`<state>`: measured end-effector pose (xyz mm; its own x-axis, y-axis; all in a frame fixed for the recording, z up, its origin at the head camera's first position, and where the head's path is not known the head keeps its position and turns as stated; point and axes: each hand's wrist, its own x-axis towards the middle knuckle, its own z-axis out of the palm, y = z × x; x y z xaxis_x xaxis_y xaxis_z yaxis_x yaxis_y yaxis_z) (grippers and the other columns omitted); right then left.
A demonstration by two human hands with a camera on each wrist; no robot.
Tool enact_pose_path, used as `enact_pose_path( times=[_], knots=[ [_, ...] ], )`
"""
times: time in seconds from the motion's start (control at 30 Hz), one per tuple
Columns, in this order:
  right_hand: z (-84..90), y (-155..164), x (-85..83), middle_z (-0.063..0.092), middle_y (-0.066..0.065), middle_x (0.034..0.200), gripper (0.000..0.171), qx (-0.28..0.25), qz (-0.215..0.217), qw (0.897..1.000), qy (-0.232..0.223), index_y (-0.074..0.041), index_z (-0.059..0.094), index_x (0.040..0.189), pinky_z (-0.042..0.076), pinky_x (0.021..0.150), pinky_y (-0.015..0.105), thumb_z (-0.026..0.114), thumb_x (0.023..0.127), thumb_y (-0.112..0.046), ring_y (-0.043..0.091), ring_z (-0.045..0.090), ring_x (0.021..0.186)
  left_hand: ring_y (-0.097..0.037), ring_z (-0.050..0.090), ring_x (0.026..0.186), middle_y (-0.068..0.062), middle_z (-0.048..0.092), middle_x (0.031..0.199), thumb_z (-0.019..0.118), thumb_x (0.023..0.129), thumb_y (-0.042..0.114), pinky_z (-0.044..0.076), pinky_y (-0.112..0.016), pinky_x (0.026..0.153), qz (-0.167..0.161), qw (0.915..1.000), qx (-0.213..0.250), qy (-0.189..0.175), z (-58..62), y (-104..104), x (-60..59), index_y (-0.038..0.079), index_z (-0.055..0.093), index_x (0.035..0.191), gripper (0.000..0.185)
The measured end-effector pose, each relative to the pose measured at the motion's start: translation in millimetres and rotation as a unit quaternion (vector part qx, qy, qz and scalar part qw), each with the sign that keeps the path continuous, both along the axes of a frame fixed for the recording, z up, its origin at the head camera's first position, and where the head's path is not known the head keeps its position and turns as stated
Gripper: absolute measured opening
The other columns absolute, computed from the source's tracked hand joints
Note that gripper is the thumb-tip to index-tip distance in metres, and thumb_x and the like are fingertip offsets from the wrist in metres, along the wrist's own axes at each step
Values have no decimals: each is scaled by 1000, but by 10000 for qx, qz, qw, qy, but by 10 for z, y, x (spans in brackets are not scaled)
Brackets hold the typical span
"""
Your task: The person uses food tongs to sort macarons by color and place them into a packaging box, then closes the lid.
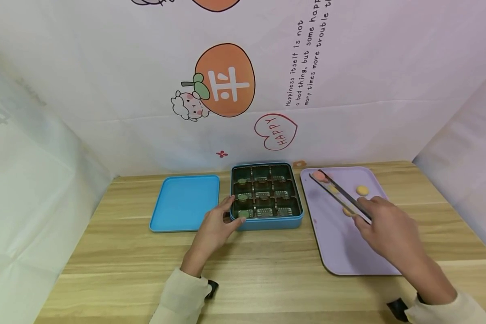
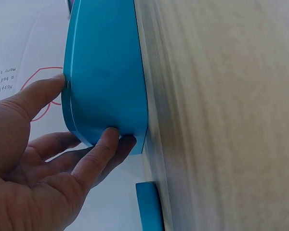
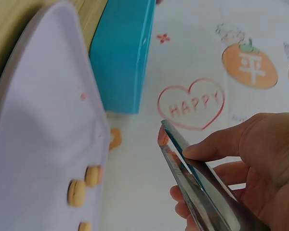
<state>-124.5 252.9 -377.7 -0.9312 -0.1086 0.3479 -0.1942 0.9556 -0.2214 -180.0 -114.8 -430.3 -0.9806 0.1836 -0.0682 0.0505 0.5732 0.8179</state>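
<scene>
1. My left hand (image 1: 216, 227) rested against the front-left corner of the blue tin (image 1: 266, 222); thumb on the rim, fingers (image 2: 98, 154) fairly straight along the tin's outer wall, pressing rather than wrapped round it
2. The tin sat on the counter (image 1: 267, 270), about centre, near the back wall; it held a dark insert tray (image 1: 266, 191) with nine compartments in a three-by-three grid
3. Green round pieces (image 1: 243, 213) lay in the left column of compartments; what was in the other compartments was too small to tell apart
4. The tin's blue lid (image 1: 185, 202) lay flat on the counter just beside the tin, to its left, not touching as far as I could see
5. My right hand (image 1: 390, 234) gripped metal tongs (image 1: 340, 194), thumb and fingers (image 3: 216, 147) curled round the arms
6. The tongs pointed away from me over the lilac tray (image 1: 340, 252); tips close together near a pink piece (image 1: 318, 175) at the tray's far-left corner; I could not tell whether they touched it
7. The lilac tray lay on the counter just right of the tin
8. Orange round pieces (image 1: 362, 190) lay on the tray near the tongs; the right wrist view showed several of them (image 3: 77, 192) close together
9. A printed backdrop (image 1: 227, 81) with an orange fruit, a small cartoon animal and a red "HAPPY" heart (image 1: 276, 132) stood behind the counter
</scene>
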Motion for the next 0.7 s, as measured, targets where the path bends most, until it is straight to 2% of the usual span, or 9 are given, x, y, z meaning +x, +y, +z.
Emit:
enact_pose_path(
  times=[0.07,0.17,0.33,0.53,0.7],
  knots=[
    [7,-65,25,69,18,86,33,19,122,9996,236,5,75,111,38,43,39,82,81,-8,22,55,58,-13,46,61,-12,29,172,75,99,27,42,-30,65,7,10000,-31,-9,2,2,-1,11,38,163,76],
    [10,-152,52,70,16,87,34,48,266,9990,349,4,75,110,43,46,42,84,79,-8,25,60,64,-14,47,62,-12,29,173,75,99,27,43,-31,67,18,10000,-61,-29,6,3,1,12,38,163,76],
    [11,-313,93,73,16,95,37,58,299,9995,21,3,75,116,47,49,47,83,83,-11,29,65,71,-12,59,73,-12,29,172,75,99,26,46,-32,71,30,10000,-74,-12,10,2,3,11,38,163,76],
    [-30,-486,123,72,11,96,34,103,448,9984,-335,-1,75,117,46,47,41,82,85,-12,21,62,73,-14,51,65,-12,29,172,75,99,27,44,-33,71,19,9999,-106,-5,11,3,0,11,38,163,76],
    [-71,-604,158,71,6,94,32,103,576,9972,-471,-5,76,117,46,48,41,83,86,-13,17,61,75,-14,55,71,-12,30,172,75,99,27,46,-34,75,25,9999,-136,21,11,4,0,11,38,163,76]
  ],
)
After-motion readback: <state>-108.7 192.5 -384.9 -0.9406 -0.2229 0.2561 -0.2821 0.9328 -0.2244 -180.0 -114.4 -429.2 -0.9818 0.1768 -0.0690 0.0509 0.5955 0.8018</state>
